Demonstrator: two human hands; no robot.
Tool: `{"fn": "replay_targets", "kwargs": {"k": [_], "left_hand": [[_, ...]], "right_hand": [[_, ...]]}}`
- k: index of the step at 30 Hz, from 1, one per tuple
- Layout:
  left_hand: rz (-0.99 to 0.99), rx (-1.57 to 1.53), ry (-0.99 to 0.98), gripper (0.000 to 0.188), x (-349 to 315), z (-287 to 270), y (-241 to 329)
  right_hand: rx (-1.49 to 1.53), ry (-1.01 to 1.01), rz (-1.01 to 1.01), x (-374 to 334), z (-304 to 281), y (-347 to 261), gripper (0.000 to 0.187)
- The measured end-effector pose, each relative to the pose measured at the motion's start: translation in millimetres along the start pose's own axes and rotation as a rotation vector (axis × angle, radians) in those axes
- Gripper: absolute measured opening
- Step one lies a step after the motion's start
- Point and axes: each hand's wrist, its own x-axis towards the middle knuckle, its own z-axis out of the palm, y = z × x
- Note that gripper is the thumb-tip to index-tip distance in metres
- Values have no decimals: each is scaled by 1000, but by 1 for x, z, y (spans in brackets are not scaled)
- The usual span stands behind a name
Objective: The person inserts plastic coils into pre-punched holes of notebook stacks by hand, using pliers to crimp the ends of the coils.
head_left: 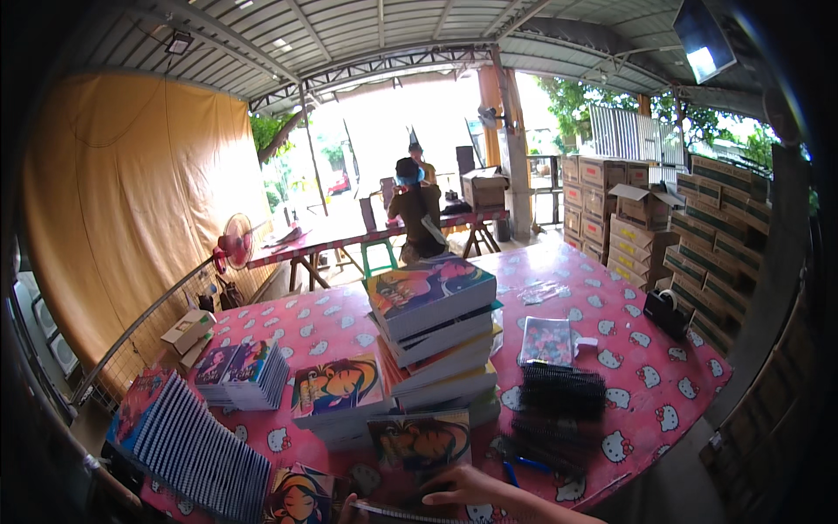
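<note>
At the lower edge, a notebook (403,513) with a row of coil along its edge lies partly out of view. My left hand (347,508) shows only a bit of finger, gripping the notebook's left end. Over its right part, my right hand (460,486) has its fingers drawn together; what they pinch is hidden. Just beyond stands a dark-covered notebook (421,441), somewhat blurred. Left of my hands lies another illustrated notebook (299,499). Black plastic binding coils (563,393) are heaped to the right, with a blue pen-like tool (510,473) nearby.
A tall stack of unbound books (441,336) rises mid-table beside a lower stack (340,384). A long row of coil-bound notebooks (196,437) leans at left. A clear-covered pad (546,341) and black tape dispenser (668,313) lie right. Beyond sit people (419,210) and cartons (724,236).
</note>
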Motion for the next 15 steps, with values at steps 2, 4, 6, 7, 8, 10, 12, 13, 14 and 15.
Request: {"fn": "replay_targets", "kwargs": {"k": [2,4,6,7,8,10,12,13,14,15], "left_hand": [[4,-17,21,48,7,9,-6],[-504,-547,170,45,0,13,19],[9,-52,79,45,-5,4,-9],[272,180,31,45,-1,3,-15],[195,112,27,46,1,3,-19],[31,-36,9,50,-1,12,-14],[-64,-246,47,52,-2,12,-18],[-111,-341,72,53,-4,9,-22],[-157,-436,98,54,-7,5,-25],[-197,-546,114,55,-2,6,-28]], "right_hand": [[146,44,-260,-3,5,-11,47],[25,-17,-34,2,4,-19,48],[-81,-30,220,11,1,-7,51],[-20,-3,85,10,2,-5,52],[41,22,-51,8,4,-4,52],[234,-9,-226,2,11,-7,53],[135,-54,75,10,7,-8,51],[91,-83,218,15,6,-8,50],[-14,-77,222,16,5,-7,50],[64,-22,68,17,7,-4,51]]}}
